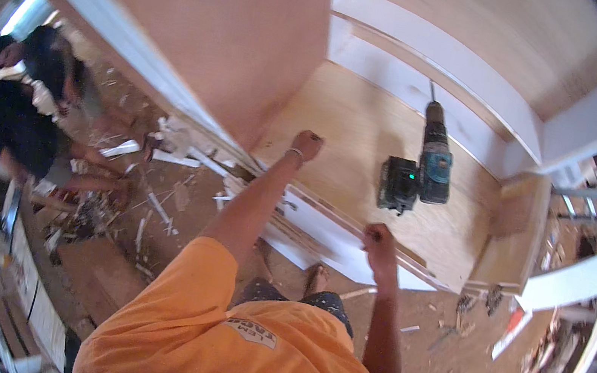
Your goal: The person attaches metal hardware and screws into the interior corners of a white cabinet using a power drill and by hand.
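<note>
teal drill [435, 164] is being carried by a wooden panel [355, 110]; left of the drill the left hand [307, 145], on its near side the right hand [380, 242], are being curled into fists, any contents being hidden; its bit [432, 91] is best being aimed clear of both.

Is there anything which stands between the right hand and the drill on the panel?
Nothing visible does: from the right hand to the drill, only bare panel shows. In this view the hand overlaps the panel's front edge; its height above that edge is unclear.
</note>
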A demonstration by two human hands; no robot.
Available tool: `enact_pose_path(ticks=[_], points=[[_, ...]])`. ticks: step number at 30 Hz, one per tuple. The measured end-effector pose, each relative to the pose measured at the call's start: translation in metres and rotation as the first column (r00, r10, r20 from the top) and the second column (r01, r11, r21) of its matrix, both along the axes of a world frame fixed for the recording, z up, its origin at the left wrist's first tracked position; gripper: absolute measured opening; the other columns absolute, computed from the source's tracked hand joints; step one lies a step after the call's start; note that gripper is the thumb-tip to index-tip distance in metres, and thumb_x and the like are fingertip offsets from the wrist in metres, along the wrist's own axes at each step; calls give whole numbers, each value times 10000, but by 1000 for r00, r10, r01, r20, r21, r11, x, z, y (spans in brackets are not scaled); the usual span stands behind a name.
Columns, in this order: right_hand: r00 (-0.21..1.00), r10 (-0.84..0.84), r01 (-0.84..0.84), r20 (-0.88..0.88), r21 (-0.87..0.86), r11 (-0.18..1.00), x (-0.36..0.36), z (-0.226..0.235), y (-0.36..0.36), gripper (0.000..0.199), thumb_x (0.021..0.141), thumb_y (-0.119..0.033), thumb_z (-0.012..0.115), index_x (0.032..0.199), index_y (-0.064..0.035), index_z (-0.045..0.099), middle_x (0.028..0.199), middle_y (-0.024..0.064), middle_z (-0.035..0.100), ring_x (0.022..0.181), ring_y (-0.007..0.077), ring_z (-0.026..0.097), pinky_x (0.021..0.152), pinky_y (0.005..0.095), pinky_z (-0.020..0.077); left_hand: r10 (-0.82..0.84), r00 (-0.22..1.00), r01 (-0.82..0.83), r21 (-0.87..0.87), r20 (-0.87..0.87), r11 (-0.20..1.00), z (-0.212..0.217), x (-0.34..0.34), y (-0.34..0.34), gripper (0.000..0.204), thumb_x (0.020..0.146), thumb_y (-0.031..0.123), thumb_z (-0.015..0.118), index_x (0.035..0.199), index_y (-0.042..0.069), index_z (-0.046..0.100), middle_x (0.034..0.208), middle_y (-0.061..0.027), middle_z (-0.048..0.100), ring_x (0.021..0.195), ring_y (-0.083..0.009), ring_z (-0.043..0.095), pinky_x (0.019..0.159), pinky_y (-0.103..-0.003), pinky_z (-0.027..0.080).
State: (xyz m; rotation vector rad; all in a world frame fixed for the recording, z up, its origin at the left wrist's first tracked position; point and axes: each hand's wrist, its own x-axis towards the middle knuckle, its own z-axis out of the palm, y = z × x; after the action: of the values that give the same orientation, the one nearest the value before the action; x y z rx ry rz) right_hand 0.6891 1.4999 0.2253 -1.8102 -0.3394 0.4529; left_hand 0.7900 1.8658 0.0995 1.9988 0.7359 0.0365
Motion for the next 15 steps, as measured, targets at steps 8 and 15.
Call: enact_pose_path(ticks=[8,15], points=[[967,-96,128,238,-122,984,62,1,119,117,915,-58,547,952,-4,645,837,68,692,779,128,624,737,270,497,-257,920,103,449,297,888,41,-11,-26,553,794,183,671,1292,53,472,1147,-176,629,1047,-323,605,952,-423,461],[932,-197,257,-304,174,951,98,-46,128,182,930,-48,567,1103,-25,617,1046,75,695,882,136,643,785,293,524,-504,841,268,656,198,705,67,-43,-9,653,793,98,577,1405,36,357,1413,-249,425,1335,-360,398,1117,-435,308]])
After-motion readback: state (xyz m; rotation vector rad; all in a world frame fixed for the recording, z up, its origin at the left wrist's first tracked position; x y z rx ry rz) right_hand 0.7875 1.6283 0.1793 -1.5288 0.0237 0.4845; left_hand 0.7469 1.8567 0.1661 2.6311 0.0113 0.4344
